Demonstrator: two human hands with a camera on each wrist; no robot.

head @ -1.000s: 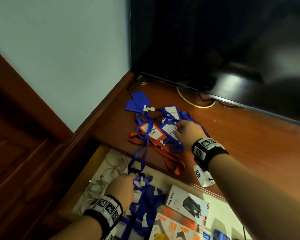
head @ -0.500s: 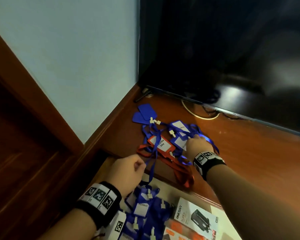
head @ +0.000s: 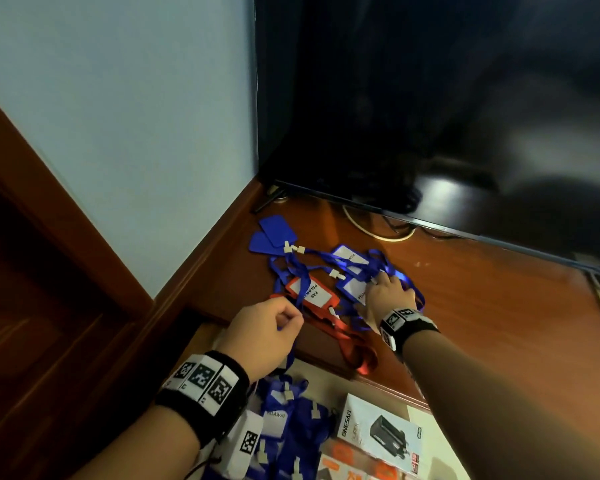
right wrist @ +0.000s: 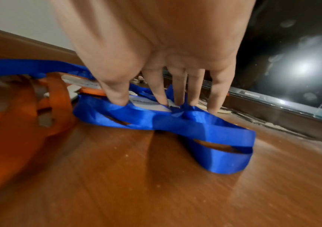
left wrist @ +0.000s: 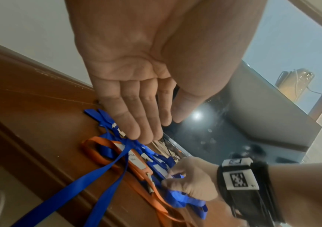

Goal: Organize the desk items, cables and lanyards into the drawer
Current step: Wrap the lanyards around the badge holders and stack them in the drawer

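A tangle of blue lanyards (head: 326, 268) with white-labelled badge holders lies on the wooden desk (head: 482, 323), with a red badge holder (head: 309, 292) and its red strap (head: 357, 348) among them. My right hand (head: 378, 289) claws down on the pile; its fingers (right wrist: 162, 98) and thumb curl round a blue lanyard (right wrist: 175, 122) and a badge. My left hand (left wrist: 156, 127) hovers at the desk's front edge with straight fingers and holds nothing. A blue strap (left wrist: 102, 170) runs beneath it into the open drawer (head: 329, 379), where more blue lanyards (head: 291, 427) lie.
A large dark TV (head: 430, 98) stands at the back of the desk, with a white cable (head: 371, 233) looped under it. The drawer also holds a white product box (head: 381, 434) and orange boxes. A pale wall and wood trim close off the left.
My left hand has risen out of the drawer to the desk's front edge beside the pile. My right hand has stayed on the lanyards, shifting slightly.
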